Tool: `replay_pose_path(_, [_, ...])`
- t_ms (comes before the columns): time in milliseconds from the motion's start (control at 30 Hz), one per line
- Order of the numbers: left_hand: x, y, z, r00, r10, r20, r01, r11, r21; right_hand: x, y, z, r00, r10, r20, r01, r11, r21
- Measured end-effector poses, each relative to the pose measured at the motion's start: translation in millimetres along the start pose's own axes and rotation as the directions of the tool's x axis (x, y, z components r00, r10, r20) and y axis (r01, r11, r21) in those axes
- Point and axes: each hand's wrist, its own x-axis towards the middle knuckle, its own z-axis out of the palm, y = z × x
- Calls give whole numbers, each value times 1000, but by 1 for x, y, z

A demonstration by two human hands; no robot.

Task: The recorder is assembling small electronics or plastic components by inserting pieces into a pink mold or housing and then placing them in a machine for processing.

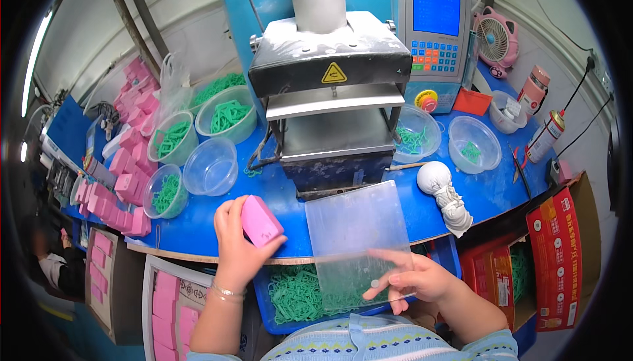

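Wide Downward View From the Head

The scene is taken in by the left of two fisheye cameras worn side by side on the head. The press (335, 102) is faced nearly straight on and looked down upon from its front, so that its upper surface is shown. Closest, at the lower edge in front of the press, the patterned shirt (356, 342) is caught; between the two, the left hand (234, 237) and right hand (419, 278) are seen at near range. Farther off, a pink fan (498, 39) is included right of the press, a strip light (36, 64) far left.
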Motion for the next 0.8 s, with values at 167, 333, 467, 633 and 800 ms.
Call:
replay_pose_path(167, [-8,54,-3,916,344,-205,-400,816,-418,17,15,0,998,-12,59,10,999,35])
replay_pose_path(333, [-6,71,-6,825,550,-128,-561,825,-71,27,27,3,981,-38,192,76,977,-198])
replay_pose_path(467, [-9,70,-2,796,564,-218,-595,796,-114,27,34,-4,986,-33,164,81,951,-297])
replay_pose_path(633, [-9,68,5,768,567,-299,-626,763,-162,24,37,-5,991,-56,125,94,940,-328])
replay_pose_path(800, [-11,64,7,941,322,-101,-337,899,-281,14,11,15,995,57,88,-53,997,-52])
